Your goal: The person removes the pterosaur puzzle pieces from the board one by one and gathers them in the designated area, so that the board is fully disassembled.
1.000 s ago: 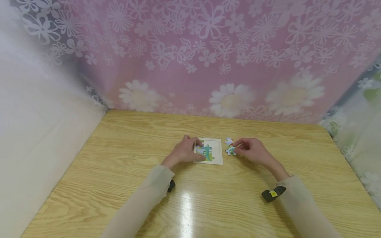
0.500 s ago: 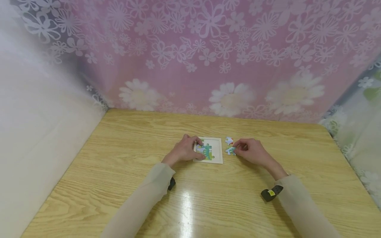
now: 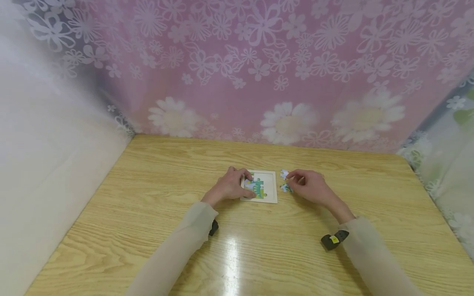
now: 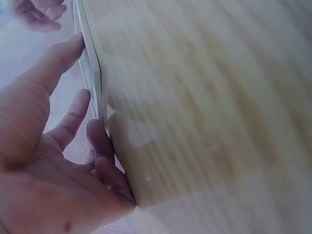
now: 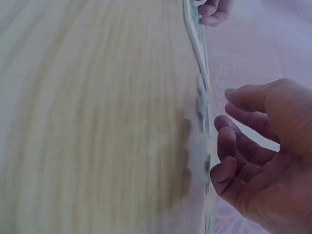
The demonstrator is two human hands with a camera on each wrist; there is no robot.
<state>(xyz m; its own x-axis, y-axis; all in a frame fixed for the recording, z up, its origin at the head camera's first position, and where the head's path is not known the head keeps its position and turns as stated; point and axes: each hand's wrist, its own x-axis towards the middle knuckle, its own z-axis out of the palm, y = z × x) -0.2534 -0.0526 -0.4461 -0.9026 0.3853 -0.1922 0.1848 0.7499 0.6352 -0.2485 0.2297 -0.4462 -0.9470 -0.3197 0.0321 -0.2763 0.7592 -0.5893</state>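
A small jigsaw is being assembled, and the step in hand looks like picking the next loose piece. The puzzle tray (image 3: pixel 269 186), a white-rimmed square board, lies flat on the wooden table (image 3: pixel 237 255), and it serves as the landmark here. Inside it, toward its left half, a cluster of green and blue pieces (image 3: pixel 256 188) is already seated; its right half shows bare white backing.

The left hand (image 3: pixel 228 187) rests on the tray's left edge, thumb along the near side and fingertips curled over the far corner, gripping the board to steady it; the left wrist view shows the fingers closed against the tray's thin edge.

Just right of the tray lie 2 loose pieces: the upper loose piece (image 3: pixel 284 174) and the lower loose piece (image 3: pixel 285 188), close together but apart from the tray. The right hand (image 3: pixel 308 186) sits just right of them, its fingertips at the upper one. In the right wrist view its fingers are loosely curled with a gap between thumb and fingers, so its grip appears open, touching rather than pinching.

The next move probably calls for a fine pinch on 1 piece, a lift, a turn to match its tabs, and a press into the tray's open right side while the left hand holds the board firm.
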